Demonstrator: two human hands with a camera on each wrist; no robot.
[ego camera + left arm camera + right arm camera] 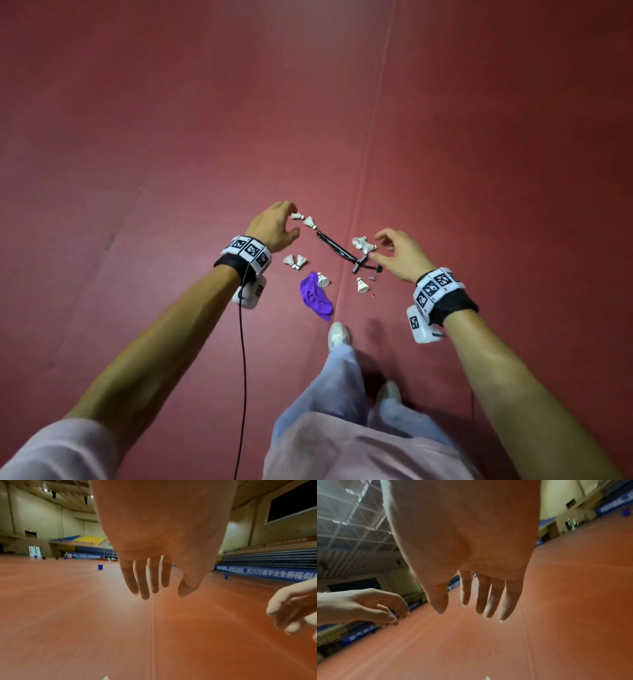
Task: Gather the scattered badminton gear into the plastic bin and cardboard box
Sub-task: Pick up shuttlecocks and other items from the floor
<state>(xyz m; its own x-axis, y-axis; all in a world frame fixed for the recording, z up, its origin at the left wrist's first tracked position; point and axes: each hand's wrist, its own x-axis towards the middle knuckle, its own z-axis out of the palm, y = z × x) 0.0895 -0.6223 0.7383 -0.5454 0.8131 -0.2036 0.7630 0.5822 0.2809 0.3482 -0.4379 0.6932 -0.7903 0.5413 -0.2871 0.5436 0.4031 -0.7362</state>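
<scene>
Several white shuttlecocks lie on the red floor: a pair [304, 219], another pair [295, 262], a cluster [362, 244] and a single one [361, 285]. One more [322, 280] rests at the edge of a crumpled purple cloth [315, 301]. A thin black racket-like frame [337, 251] lies slanted between them. My left hand [289, 222] and right hand [378, 246] hover well above the floor, fingers loosely spread, holding nothing. The wrist views show the empty left hand [159, 592] and right hand [471, 609] over bare floor. No cardboard box is in view.
My white shoes [338, 335] stand just behind the purple cloth. A black cable [244, 359] hangs from my left wrist. A floor seam [356, 205] runs past the gear. Small blue bins [100, 567] stand far off across the hall.
</scene>
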